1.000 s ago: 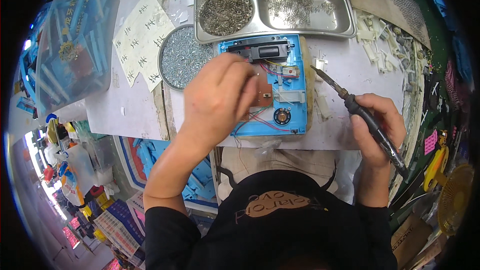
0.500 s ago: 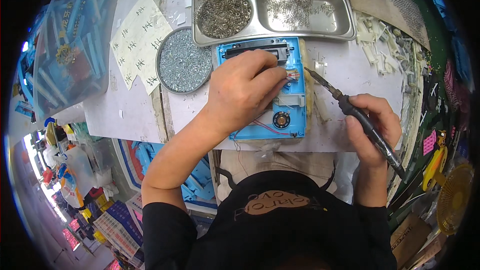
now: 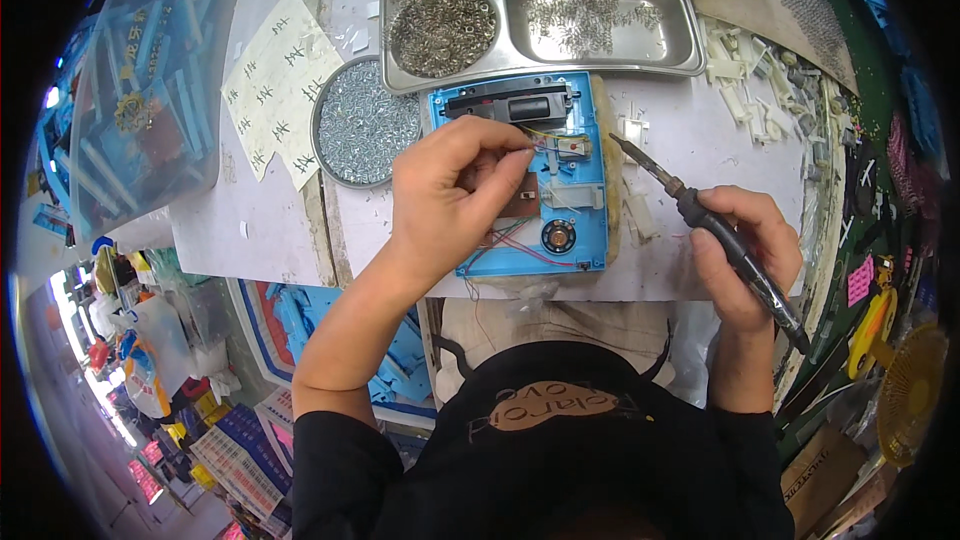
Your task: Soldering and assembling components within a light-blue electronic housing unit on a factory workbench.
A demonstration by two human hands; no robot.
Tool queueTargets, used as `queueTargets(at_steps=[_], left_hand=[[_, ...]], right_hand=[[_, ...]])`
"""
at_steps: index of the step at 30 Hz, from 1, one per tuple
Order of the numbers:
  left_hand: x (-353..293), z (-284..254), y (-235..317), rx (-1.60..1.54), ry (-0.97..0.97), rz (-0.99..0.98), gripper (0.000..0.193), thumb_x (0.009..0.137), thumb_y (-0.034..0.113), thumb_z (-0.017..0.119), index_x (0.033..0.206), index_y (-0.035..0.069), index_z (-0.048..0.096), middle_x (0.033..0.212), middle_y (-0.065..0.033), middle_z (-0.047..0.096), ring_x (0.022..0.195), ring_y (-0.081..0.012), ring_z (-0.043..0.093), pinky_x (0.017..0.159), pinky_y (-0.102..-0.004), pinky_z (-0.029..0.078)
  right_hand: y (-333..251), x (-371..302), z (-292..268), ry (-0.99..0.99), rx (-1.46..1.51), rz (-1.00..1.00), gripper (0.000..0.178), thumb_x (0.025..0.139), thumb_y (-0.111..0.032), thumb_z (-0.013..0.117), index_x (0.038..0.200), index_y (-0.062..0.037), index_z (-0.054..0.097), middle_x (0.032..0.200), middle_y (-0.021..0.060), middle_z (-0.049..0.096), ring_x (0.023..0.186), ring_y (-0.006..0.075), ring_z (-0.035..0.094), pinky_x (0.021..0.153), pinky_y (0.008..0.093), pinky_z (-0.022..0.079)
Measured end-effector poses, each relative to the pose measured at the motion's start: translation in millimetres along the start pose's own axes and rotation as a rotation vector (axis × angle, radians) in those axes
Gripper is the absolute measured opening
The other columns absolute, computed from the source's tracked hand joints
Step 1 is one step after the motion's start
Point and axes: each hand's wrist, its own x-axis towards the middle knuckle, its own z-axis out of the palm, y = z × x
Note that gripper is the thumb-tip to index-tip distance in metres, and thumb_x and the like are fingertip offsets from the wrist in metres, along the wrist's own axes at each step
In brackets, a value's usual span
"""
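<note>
My right hand (image 3: 755, 250) grips the black handle of a soldering iron (image 3: 735, 240). Its metal tip points up and left, just off the right edge of a blue plastic housing (image 3: 590, 255). Over the housing's left half is my left hand (image 3: 450, 190), thumb and index finger pinched on what seems to be a thin wire (image 3: 537, 137). That wire leads toward a small motor-like part (image 3: 570, 148). Inside the housing are a black bar-shaped part (image 3: 510, 103), a brown circuit board (image 3: 522, 202) partly under my hand, a round speaker (image 3: 558, 236) and red wires (image 3: 515, 243).
Behind the housing stands a steel compartment tray (image 3: 550, 70) of small metal parts. A round dish (image 3: 368, 125) of screws and a marked paper sheet (image 3: 280, 90) lie left, near a clear bin (image 3: 150, 90) of blue pieces. White plastic parts (image 3: 750, 90) are scattered at right.
My left hand has drawn back left and slightly down, uncovering the black bar, the motor-like part and the circuit board. The housing shifted slightly left; the soldering iron stayed nearly still.
</note>
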Motion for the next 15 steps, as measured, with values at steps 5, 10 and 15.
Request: queueTargets(at_steps=[5, 10, 15], left_hand=[[0, -8, 3, 0.143, 0.041, -0.029, 0.006, 0.088, 0.0, 0.073, 0.093, -0.002, 0.072, 0.09, -0.0081, 0.069, 0.078, -0.0125, 0.064, 0.069, -0.0238, 0.05], [0, 3, 2, 0.265, 0.157, 0.042, 0.008, 0.082, 0.0, 0.077, 0.089, 0.0, 0.072, 0.096, -0.0075, 0.064, 0.078, -0.0155, 0.061, 0.07, -0.027, 0.049], [0, 5, -7, 0.324, 0.216, 0.159, 0.009, 0.078, 0.0, 0.078, 0.086, 0.0, 0.072, 0.1, -0.0092, 0.061, 0.085, -0.0181, 0.061, 0.072, -0.0283, 0.049]], right_hand=[[-1, 4, 2, -0.018, 0.004, -0.035, 0.032, 0.08, -0.002, 0.076, 0.11, 0.0032, 0.069, 0.088, 0.0095, 0.072, 0.067, 0.0091, 0.059, 0.06, 0.0209, 0.044], [-3, 12, 14, -0.045, 0.042, -0.052, 0.031, 0.079, -0.002, 0.076, 0.109, 0.0028, 0.069, 0.087, 0.0099, 0.071, 0.066, 0.0099, 0.06, 0.061, 0.0214, 0.045], [-6, 25, 28, -0.085, 0.031, -0.139, 0.03, 0.078, -0.003, 0.077, 0.107, 0.0015, 0.07, 0.083, 0.009, 0.071, 0.063, 0.0118, 0.061, 0.058, 0.0234, 0.046]])
